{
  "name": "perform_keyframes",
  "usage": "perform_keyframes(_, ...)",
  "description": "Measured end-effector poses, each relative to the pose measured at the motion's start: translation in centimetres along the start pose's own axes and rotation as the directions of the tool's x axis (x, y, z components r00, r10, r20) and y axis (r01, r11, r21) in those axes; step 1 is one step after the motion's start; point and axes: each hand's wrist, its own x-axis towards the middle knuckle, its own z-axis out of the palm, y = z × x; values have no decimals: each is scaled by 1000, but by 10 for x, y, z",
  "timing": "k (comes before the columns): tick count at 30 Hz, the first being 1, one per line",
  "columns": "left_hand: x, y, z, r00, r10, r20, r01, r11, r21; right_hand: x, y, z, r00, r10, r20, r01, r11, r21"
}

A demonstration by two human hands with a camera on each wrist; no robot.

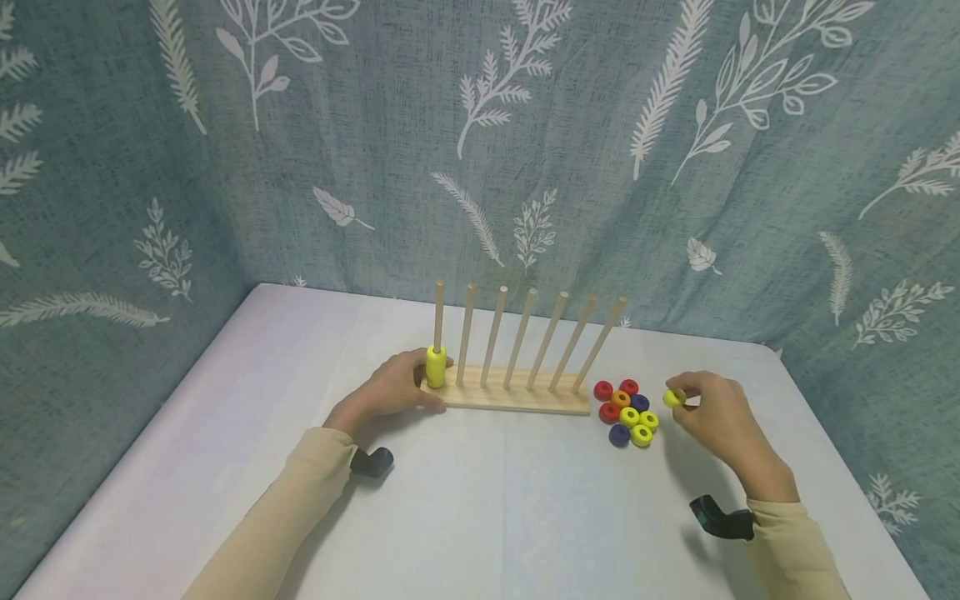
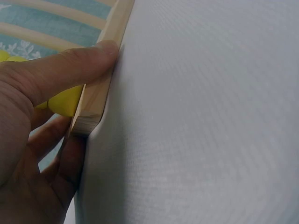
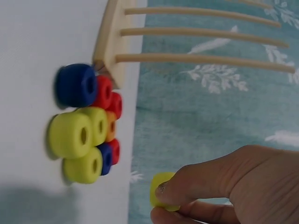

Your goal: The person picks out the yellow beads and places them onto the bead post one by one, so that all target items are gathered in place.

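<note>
Yellow bead in fingers (head, right-wrist views only).

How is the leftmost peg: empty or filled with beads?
Partly filled: yellow beads surround the lower part of the leftmost peg; its top is bare.

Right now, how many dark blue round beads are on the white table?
2. The nearer dark blue bead is left of the nearest round yellow bead; the farther dark blue bead is right of the round orange bead. None seem hidden.
</note>
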Motion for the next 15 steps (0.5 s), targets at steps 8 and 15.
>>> perform_keyframes(8, 0, 0, -1, 1000, 11, 3, -11, 1000, -12, -4, -18, -13, 997, -55, -62, 55, 998, 6)
perform_keyframes(15, 0, -3, 0, 1000, 18, 1, -18, 1000, -17, -6, -30, -20, 990, -91, -112, 93, 996, 6)
